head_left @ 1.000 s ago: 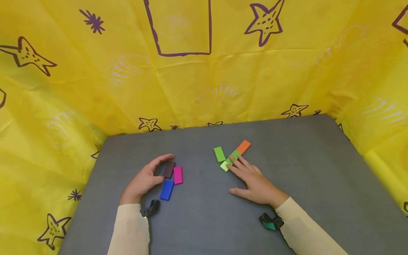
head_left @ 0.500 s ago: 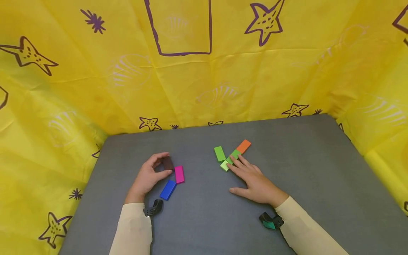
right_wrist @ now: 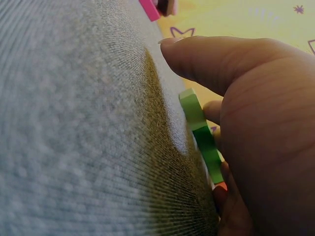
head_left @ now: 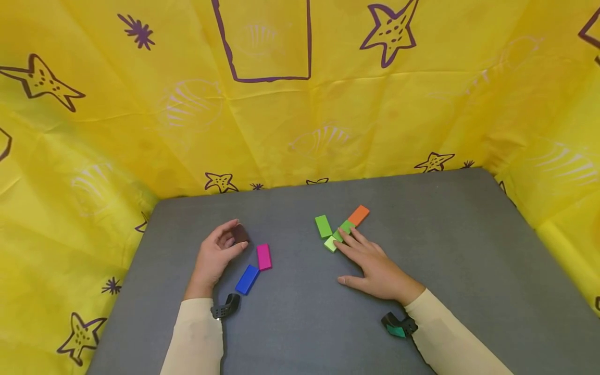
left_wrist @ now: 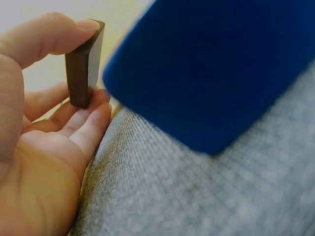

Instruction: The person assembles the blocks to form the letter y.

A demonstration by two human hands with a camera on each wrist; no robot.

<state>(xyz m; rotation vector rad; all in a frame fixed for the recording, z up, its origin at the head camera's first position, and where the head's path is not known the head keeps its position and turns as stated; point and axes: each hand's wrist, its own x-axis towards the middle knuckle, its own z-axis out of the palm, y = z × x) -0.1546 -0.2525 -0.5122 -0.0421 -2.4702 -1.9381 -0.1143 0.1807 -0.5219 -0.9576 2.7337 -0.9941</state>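
Note:
Between thumb and fingertips my left hand (head_left: 214,256) pinches a dark brown block (head_left: 240,234). The left wrist view shows that brown block (left_wrist: 81,71) standing on end, thumb at its top and fingers below. A pink block (head_left: 264,257) and a blue block (head_left: 247,279) lie flat to the right of this hand, corner near corner. My right hand (head_left: 375,268) rests with spread, straight fingers, their tips on a green block (head_left: 344,229) and at a small light green block (head_left: 330,244). Beyond the green one lies an orange block (head_left: 359,215); another green block (head_left: 323,226) sits to the left.
A grey cloth-covered table (head_left: 300,323) carries all the blocks. Yellow patterned fabric (head_left: 281,114) hangs along its back and both sides. Black wrist straps (head_left: 226,307) sit on the wrists, over cream sleeves.
My left hand has closed on the brown block, tipped it up and drawn it left, away from the pink block. The pink and blue blocks shifted slightly. The right hand stays still.

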